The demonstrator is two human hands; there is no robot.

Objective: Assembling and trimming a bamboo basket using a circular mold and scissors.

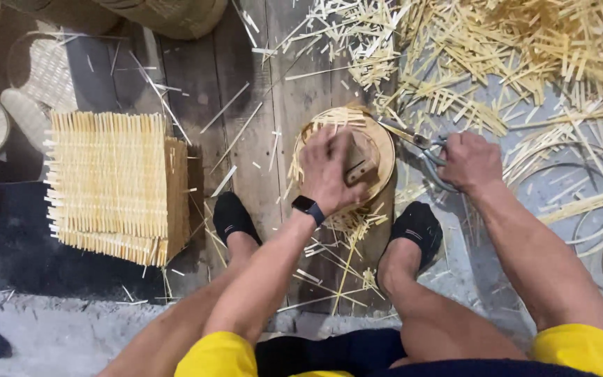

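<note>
At the centre of the frame, the left hand presses flat on a round woven bamboo lid set on the floor between the feet, while the right hand, its grip closed on shears, trims the rim. Clean work calls for steady downward pressure and cuts flush with the hoop. The lid is pale, with loose strip ends jutting out.
</note>
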